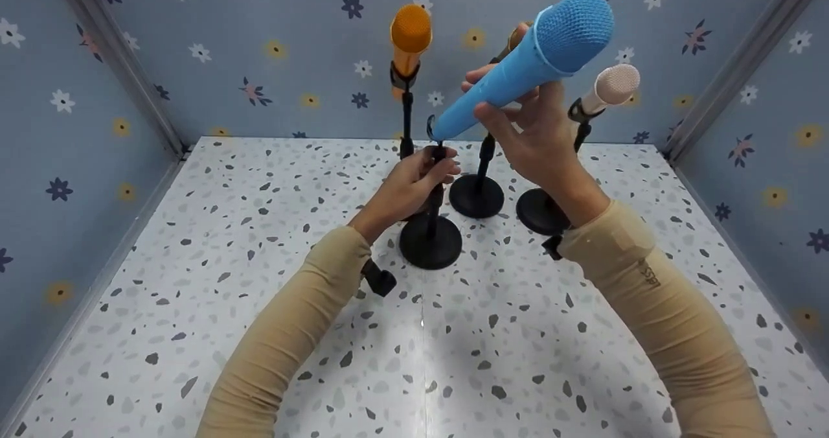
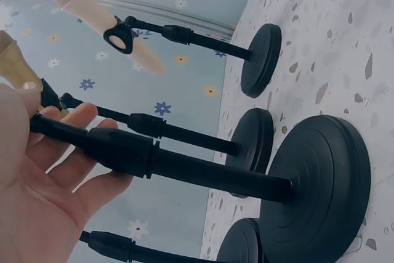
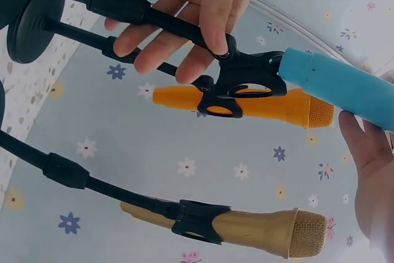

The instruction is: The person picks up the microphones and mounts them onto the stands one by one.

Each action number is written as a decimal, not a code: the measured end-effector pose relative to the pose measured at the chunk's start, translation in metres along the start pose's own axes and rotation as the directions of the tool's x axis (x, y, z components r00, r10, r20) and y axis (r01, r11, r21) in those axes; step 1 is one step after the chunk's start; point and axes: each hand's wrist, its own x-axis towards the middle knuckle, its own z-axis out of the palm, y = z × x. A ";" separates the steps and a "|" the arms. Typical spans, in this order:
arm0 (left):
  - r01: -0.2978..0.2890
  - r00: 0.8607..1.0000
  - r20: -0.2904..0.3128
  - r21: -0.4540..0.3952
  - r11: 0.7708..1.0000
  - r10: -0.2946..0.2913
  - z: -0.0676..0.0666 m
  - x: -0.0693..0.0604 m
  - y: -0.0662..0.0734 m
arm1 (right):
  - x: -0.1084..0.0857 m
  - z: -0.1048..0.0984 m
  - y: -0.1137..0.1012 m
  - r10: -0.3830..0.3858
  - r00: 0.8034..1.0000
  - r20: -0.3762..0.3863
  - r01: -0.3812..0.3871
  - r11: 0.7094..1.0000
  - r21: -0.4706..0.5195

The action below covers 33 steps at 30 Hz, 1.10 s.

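A light-blue microphone (image 1: 505, 85) slants up to the right in my right hand (image 1: 541, 127), which grips it by the handle, thumb on the near side. Its narrow tail end meets the black clip (image 3: 249, 75) atop the front microphone stand (image 1: 431, 240); how far it sits inside the clip I cannot tell. My left hand (image 1: 405, 185) holds that stand's pole just below the clip. In the left wrist view, the fingers (image 2: 92, 183) lie behind the black pole (image 2: 215, 173). The stand's round base rests on the speckled surface.
Behind stand three more microphones in clips: an orange one (image 1: 411, 33), a gold one (image 3: 265, 229) partly hidden by my right hand in the head view, and a pale pink one (image 1: 615, 85). Flower-patterned panels (image 1: 259, 56) enclose the speckled tabletop (image 1: 214, 230) at the back and sides.
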 end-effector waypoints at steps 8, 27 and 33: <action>-0.009 0.999 -0.038 -0.062 0.998 0.007 0.001 0.003 -0.003 | 0.006 0.001 -0.001 -0.031 0.995 0.098 0.049 0.982 -0.182; 0.027 0.999 -0.017 -0.160 0.987 -0.030 0.004 0.002 0.007 | 0.013 0.004 -0.001 -0.061 0.932 0.357 0.190 0.922 -0.338; 0.005 0.998 -0.058 -0.166 0.986 -0.015 0.008 0.002 0.004 | 0.017 0.004 0.001 -0.077 0.885 0.459 0.288 0.864 -0.412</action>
